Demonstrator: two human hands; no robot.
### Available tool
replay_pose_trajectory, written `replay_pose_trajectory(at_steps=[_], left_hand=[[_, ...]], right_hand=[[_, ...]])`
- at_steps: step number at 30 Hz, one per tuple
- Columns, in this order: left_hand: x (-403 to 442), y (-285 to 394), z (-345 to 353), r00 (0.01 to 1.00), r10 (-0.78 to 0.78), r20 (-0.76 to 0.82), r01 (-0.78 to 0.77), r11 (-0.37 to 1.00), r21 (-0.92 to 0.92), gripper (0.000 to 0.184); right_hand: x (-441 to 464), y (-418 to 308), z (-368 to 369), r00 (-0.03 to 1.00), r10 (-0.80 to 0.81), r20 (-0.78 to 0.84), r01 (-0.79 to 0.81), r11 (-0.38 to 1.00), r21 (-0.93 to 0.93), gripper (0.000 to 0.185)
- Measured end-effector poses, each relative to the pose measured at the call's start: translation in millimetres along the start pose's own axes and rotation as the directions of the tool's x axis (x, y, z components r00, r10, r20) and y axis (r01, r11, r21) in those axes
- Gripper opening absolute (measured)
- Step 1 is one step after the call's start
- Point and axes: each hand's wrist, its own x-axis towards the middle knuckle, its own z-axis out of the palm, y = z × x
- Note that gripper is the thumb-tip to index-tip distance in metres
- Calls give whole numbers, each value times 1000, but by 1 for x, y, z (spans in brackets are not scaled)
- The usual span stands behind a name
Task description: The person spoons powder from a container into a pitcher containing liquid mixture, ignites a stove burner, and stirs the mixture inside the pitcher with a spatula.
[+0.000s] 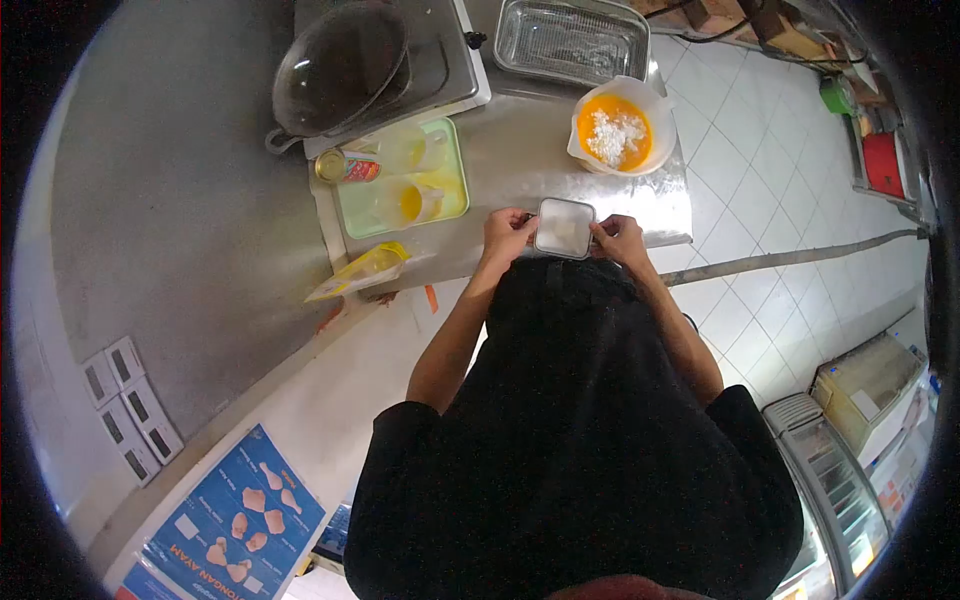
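Note:
At the front edge of the steel counter, my left hand and my right hand are closed on opposite sides of a small square container. It has a dark rim and a pale inside; what it contains, if anything, I cannot make out. Beyond it, to the right, stands a white plastic jug holding orange liquid with a heap of white powder on top. Neither hand touches the jug.
To the left, a green tray bears a can and two clear cups with yellow residue. A yellow packet lies near it. A dark wok sits on the stove, and a rectangular metal pan lies at the back.

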Motion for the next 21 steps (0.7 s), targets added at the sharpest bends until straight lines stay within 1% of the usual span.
replay_pose_trajectory(at_steps=[2, 5, 8, 9, 11, 14, 17, 18, 20, 21], left_hand=[[1, 3, 0, 999, -40, 27, 41, 999, -32, 17], [10, -10, 1, 996, -26, 85, 40, 987, -159, 16], [9, -8, 1, 998, -27, 54, 31, 997, -77, 19], [4, 2, 3, 999, 47, -23, -46, 998, 51, 21], [-7, 17, 5, 964, 222, -148, -168, 936, 310, 23], [-7, 7, 5, 943, 318, -104, -260, 892, 370, 19], [-9, 10, 15, 880, 475, -4, -357, 667, 654, 13], [-6, 5, 16, 900, 435, -38, -332, 738, 587, 10], [-3, -6, 16, 905, 422, -49, -335, 780, 529, 11], [-1, -7, 15, 907, 418, -57, -337, 799, 498, 11]], right_hand=[[-6, -7, -5, 1000, 22, 22, -22, 1000, 18, 31], [-11, -14, -8, 995, 82, 63, -88, 992, 87, 29], [-11, -13, -4, 997, 75, 36, -79, 987, 140, 31], [-15, -25, -7, 997, 68, -29, -65, 994, 83, 33], [-25, -45, -13, 987, 44, -153, -50, 998, -37, 35], [-26, -44, -17, 988, -64, -140, 23, 961, -275, 37], [-27, -55, -15, 991, -1, -132, -44, 939, -342, 36], [-27, -61, -16, 994, 27, -107, -58, 954, -295, 36], [-31, -63, -20, 996, 80, -36, -85, 975, -204, 36], [-28, -63, -17, 997, 64, -52, -73, 978, -197, 35]])
